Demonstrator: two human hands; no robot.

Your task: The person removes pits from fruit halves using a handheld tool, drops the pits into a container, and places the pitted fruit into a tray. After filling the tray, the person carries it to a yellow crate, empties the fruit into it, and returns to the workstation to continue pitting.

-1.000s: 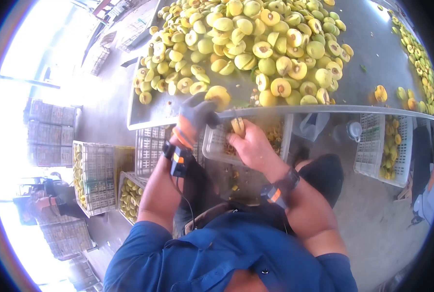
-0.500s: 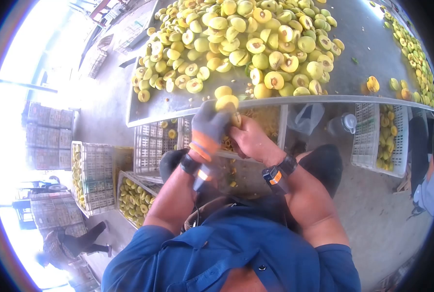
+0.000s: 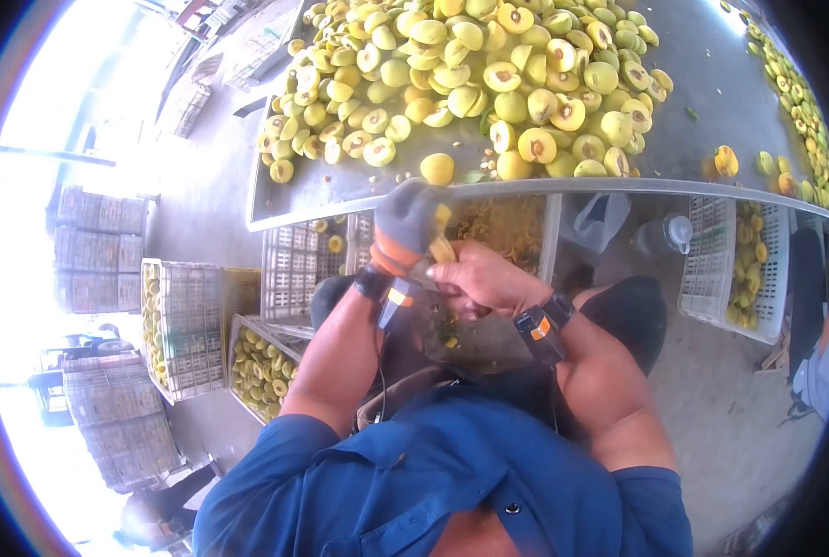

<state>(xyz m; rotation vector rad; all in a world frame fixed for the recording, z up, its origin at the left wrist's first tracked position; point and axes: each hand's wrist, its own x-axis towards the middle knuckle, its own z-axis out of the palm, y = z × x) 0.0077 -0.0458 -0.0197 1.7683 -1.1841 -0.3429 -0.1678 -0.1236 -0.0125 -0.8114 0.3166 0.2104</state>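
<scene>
My left hand (image 3: 403, 223), in a grey and orange glove, is closed at the table's front edge. A blurred yellow peach half (image 3: 442, 219) shows at its fingers. My bare right hand (image 3: 489, 278) is closed just right of and below it, touching or nearly touching. A yellowish piece (image 3: 443, 249) sticks out between the hands; whether it is fruit or a tool is too blurred to tell. One peach half (image 3: 437, 169) rests on the metal table just beyond the glove. Behind it lies a large heap of halved peaches (image 3: 470, 79), several showing brown pit hollows.
The metal table's raised rim (image 3: 340, 213) runs in front of me. Below it stand a bin of yellow scraps (image 3: 502, 227) and a white crate (image 3: 307, 269). Fruit-filled crates (image 3: 187, 330) stand left, another crate (image 3: 707, 269) right, beside a plastic jug (image 3: 665, 234).
Both hands have drawn down slightly toward me from the table edge. The peach half at my left hand has dropped from above the rim to beside the glove, mostly hidden now.
</scene>
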